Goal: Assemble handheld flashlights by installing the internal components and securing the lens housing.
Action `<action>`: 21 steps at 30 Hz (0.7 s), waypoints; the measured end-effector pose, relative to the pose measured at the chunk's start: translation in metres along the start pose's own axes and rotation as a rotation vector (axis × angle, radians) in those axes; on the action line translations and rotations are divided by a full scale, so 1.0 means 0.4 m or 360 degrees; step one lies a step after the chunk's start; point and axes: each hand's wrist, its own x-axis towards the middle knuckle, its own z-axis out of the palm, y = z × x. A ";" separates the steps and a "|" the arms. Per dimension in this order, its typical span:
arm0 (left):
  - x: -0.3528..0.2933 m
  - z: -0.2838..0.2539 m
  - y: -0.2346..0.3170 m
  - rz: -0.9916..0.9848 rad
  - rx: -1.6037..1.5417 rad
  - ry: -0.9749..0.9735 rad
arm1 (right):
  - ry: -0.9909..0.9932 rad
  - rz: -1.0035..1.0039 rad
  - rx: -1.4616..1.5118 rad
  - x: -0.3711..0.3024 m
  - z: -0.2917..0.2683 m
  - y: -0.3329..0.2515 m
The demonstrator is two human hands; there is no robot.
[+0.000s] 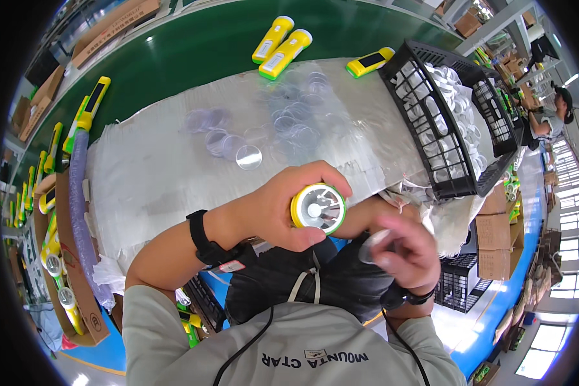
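My left hand (270,204) is wrapped round a yellow flashlight (316,209), its round head turned up so the shiny reflector shows. To the right, above my lap, my right hand (410,252) is somewhat blurred by motion. Its thumb and fingers pinch a thin clear disc (367,248), which is apart from the flashlight. Beyond my hands, several loose clear discs (249,157) lie spread over the covered worktop (154,186).
A black crate (424,138) of white ring-like parts stands at the right. Yellow flashlights (286,54) lie at the far side. On the left, a cardboard box (77,276) holds more flashlights beside a long wrapped roll (78,193). Another person (550,119) is at far right.
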 end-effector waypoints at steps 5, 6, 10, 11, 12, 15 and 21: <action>0.000 0.017 -0.001 -0.0089 -0.0111 0.0086 | -0.0297 -0.0203 -0.0551 0.051 0.039 -0.011; -0.001 0.019 0.000 -0.0089 -0.0140 0.0091 | -0.0305 -0.0209 -0.0546 0.051 0.040 -0.012; 0.000 0.030 0.006 -0.0143 -0.0099 0.0016 | -0.0177 -0.0135 -0.0489 0.034 0.025 -0.023; 0.000 0.032 0.006 -0.0156 -0.0155 0.0024 | -0.0096 -0.0096 -0.0362 0.029 0.020 -0.028; 0.001 0.033 0.003 -0.0174 -0.0207 0.0027 | -0.0095 -0.0093 -0.0357 0.038 0.023 -0.037; -0.008 0.031 -0.008 0.0045 -0.0043 0.0128 | 0.0254 0.0352 0.0260 0.097 0.032 -0.056; -0.003 0.035 -0.003 0.0074 0.0000 0.0106 | -0.0212 0.0837 0.0130 0.180 -0.015 -0.064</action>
